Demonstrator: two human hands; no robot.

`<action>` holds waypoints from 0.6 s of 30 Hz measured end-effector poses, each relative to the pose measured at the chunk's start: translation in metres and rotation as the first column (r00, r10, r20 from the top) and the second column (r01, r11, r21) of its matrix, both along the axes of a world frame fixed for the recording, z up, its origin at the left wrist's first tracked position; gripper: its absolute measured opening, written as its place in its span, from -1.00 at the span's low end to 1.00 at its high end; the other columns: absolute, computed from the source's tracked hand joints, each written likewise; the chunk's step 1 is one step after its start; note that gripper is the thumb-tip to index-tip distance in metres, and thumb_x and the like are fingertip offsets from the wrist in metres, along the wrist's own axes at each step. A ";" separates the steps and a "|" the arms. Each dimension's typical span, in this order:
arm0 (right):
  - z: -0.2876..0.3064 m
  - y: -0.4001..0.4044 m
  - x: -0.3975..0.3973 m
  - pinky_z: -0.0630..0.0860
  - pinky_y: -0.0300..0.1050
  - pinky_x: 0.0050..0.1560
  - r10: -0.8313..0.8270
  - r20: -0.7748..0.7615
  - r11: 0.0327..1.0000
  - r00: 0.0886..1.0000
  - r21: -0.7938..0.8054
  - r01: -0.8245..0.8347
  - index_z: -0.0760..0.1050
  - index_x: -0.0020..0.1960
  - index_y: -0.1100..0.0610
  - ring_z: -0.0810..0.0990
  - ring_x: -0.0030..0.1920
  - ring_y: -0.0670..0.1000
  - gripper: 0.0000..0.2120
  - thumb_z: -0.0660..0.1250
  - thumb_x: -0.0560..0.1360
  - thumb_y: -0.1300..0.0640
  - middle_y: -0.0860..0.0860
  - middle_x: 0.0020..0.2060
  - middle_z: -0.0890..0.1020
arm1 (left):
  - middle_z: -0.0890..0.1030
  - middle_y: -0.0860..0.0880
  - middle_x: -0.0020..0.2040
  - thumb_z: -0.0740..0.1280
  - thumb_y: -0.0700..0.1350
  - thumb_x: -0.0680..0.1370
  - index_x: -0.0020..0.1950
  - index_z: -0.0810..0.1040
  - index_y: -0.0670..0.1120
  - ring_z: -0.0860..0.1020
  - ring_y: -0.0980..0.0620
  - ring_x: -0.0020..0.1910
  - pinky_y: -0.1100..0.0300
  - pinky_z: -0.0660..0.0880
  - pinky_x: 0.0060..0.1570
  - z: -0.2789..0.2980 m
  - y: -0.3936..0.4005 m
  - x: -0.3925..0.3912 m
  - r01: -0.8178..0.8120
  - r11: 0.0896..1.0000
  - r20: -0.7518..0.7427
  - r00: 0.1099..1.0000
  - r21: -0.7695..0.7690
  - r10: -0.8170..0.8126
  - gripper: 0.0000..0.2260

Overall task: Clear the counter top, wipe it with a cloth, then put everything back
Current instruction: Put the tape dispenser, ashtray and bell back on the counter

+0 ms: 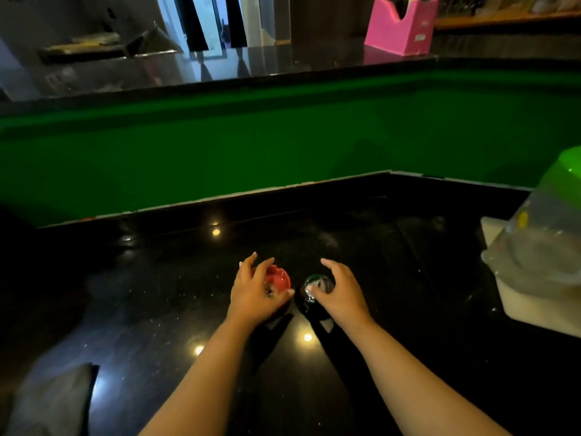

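Note:
A glossy black counter top (157,294) fills the lower half of the view. Near its middle stand two small jars side by side: one with a red lid (278,278) and one with a green lid (316,284). My left hand (254,294) curls over the red-lidded jar, thumb and fingers around its lid. My right hand (339,294) curls over the green-lidded jar, its thumb on the lid. A grey cloth (53,401) lies at the counter's near left corner.
A clear plastic container with a green lid (540,240) stands on a white board (534,313) at the right edge. A green wall (283,136) rises behind the counter. A pink holder (401,29) sits on the higher ledge behind.

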State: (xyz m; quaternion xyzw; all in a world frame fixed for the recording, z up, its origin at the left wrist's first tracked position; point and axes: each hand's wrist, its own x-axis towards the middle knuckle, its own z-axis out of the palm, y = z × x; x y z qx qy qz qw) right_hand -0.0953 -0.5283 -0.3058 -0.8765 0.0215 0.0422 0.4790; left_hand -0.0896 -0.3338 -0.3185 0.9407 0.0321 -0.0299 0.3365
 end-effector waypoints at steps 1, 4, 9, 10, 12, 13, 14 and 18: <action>-0.009 0.000 -0.002 0.29 -0.22 0.30 0.001 -0.024 1.000 1.000 -0.013 -0.001 0.29 0.45 -0.01 0.30 0.43 -0.01 -0.34 0.47 0.43 0.05 -0.03 0.42 0.31 | -0.03 0.04 0.54 0.46 0.24 0.36 0.49 0.21 0.13 -0.08 -0.14 0.54 -0.19 0.17 0.44 -0.007 0.000 -0.005 -0.004 1.000 -0.024 1.000 0.018 0.004 -0.23; -0.029 0.002 -0.006 0.29 -0.20 0.32 -0.004 -0.074 0.999 0.997 -0.045 0.001 0.20 0.49 -0.02 0.28 0.44 -0.01 -0.18 0.54 0.35 0.06 -0.03 0.44 0.30 | -0.15 0.02 0.56 0.51 0.17 0.34 0.53 0.13 0.13 -0.21 -0.12 0.53 -0.18 0.10 0.45 -0.023 0.000 -0.012 -0.009 0.999 -0.003 1.000 0.039 0.009 -0.13; -0.044 0.004 -0.007 0.27 -0.10 0.40 -0.077 -0.032 0.994 0.996 -0.083 0.074 0.22 0.48 -0.03 0.26 0.46 -0.02 -0.11 0.58 0.26 -0.01 -0.05 0.43 0.33 | -0.08 -0.03 0.55 0.54 0.12 0.32 0.54 0.09 0.11 -0.03 -0.14 0.52 -0.08 0.21 0.40 -0.033 -0.005 -0.014 -0.124 0.992 0.048 0.991 0.018 0.123 -0.08; -0.045 0.004 -0.007 0.29 -0.14 0.37 -0.085 -0.011 0.992 0.996 -0.093 0.084 0.24 0.46 -0.03 0.28 0.44 -0.02 -0.12 0.58 0.26 -0.03 -0.05 0.41 0.36 | -0.03 -0.03 0.53 0.55 0.10 0.32 0.53 0.10 0.11 0.04 -0.14 0.50 -0.05 0.25 0.38 -0.033 -0.006 -0.014 -0.132 0.991 0.050 0.990 -0.001 0.132 -0.09; -0.045 0.004 -0.008 0.29 -0.21 0.30 -0.092 0.033 0.990 0.995 -0.109 0.095 0.28 0.43 -0.02 0.32 0.40 -0.04 -0.15 0.58 0.24 -0.05 -0.06 0.37 0.40 | 0.05 -0.04 0.49 0.57 0.05 0.30 0.52 0.13 0.11 0.11 -0.13 0.47 -0.01 0.28 0.34 -0.032 -0.006 -0.014 -0.136 0.990 0.072 0.988 -0.042 0.139 -0.09; -0.044 0.004 -0.008 0.29 -0.23 0.27 -0.096 0.047 0.989 0.994 -0.110 0.101 0.30 0.42 -0.01 0.34 0.38 -0.03 -0.17 0.59 0.24 -0.04 -0.05 0.34 0.42 | 0.07 -0.05 0.47 0.58 0.03 0.29 0.50 0.15 0.12 0.12 -0.13 0.45 0.00 0.30 0.32 -0.032 -0.006 -0.014 -0.136 0.989 0.082 0.987 -0.062 0.141 -0.10; -0.043 0.003 -0.009 0.31 -0.24 0.26 -0.102 0.056 0.989 0.993 -0.106 0.108 0.31 0.41 -0.01 0.37 0.36 -0.03 -0.18 0.59 0.23 -0.04 -0.05 0.32 0.43 | 0.09 -0.04 0.46 0.58 0.02 0.28 0.49 0.16 0.14 0.13 -0.13 0.45 0.01 0.31 0.30 -0.030 -0.006 -0.014 -0.138 0.987 0.089 0.985 -0.079 0.145 -0.10; -0.036 0.001 -0.013 0.42 -0.18 0.21 -0.130 0.083 0.989 0.988 -0.052 0.135 0.34 0.37 -0.03 0.43 0.29 0.00 -0.21 0.59 0.22 -0.03 -0.02 0.25 0.46 | 0.13 -0.03 0.44 0.58 0.01 0.28 0.47 0.18 0.18 0.17 -0.12 0.43 0.05 0.32 0.25 -0.019 -0.007 -0.019 -0.143 0.980 0.112 0.981 -0.139 0.159 -0.13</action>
